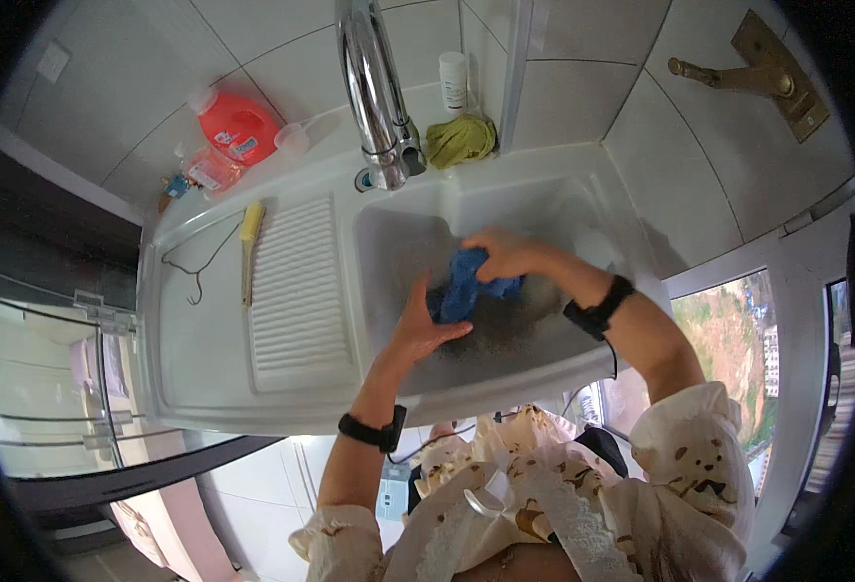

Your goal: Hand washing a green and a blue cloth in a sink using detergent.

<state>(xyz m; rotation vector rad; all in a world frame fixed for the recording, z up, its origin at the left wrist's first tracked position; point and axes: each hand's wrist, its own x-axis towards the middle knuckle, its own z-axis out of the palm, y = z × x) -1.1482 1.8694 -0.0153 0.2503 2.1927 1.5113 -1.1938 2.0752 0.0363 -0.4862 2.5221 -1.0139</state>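
A wet blue cloth (461, 286) hangs bunched above murky water in the basin of a white sink (403, 228). My right hand (505, 254) is closed on its upper part, with some fabric bulging out below the fingers. At the cloth's lower left end is my left hand (416, 325), thumb and fingers spread to either side of the fabric, apparently touching it without a closed grip. The left fingertips are partly hidden. Black bands circle both wrists.
A chrome faucet (374, 107) rises behind the basin, beside a green cloth (460, 141) and a white bottle (454, 82). Left, the ribbed washboard (296, 291) adjoins a yellow brush (250, 228) and wire hanger (195, 270). A red detergent bottle (236, 126) stands on the back ledge.
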